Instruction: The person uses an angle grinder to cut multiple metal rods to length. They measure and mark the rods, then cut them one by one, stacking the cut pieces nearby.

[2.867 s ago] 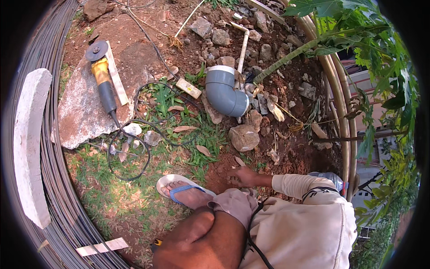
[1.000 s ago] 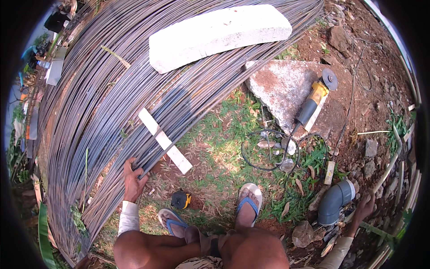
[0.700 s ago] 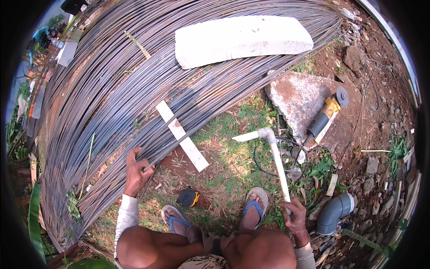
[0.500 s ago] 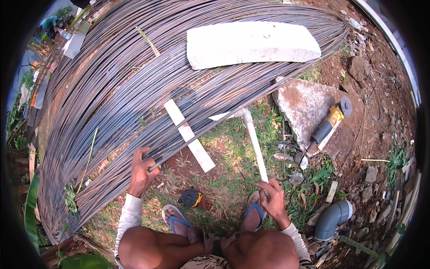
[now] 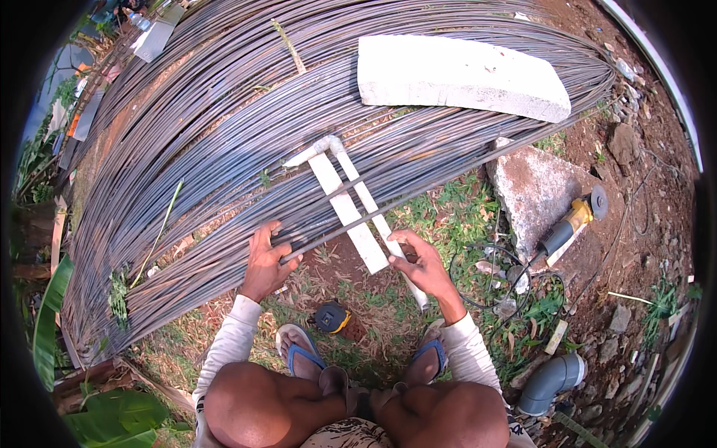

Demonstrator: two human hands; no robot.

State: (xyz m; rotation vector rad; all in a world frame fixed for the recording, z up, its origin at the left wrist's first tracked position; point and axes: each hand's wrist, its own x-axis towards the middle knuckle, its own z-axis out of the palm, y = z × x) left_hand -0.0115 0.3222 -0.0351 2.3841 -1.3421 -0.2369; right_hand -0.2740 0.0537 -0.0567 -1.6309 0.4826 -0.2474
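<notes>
Left hand [image 5: 267, 267]: fingers grasping a rod [image 5: 321, 240]. Right hand [image 5: 424, 270]: fingers gripping the elbowed pipe [image 5: 366, 196], already positioned beside the pale strip [image 5: 366, 250]; release not yet done.

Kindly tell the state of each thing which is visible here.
Left hand: holding a dark rod
Right hand: at the white pipe, grip unclear
White pipe: beside the flat strip
Flat strip: crossed by rods
White block: resting on the rods
Angle grinder: lying down, disc fitted
Cable: loosely looped
Tape measure: on the ground
Grey elbow: on the ground
</notes>
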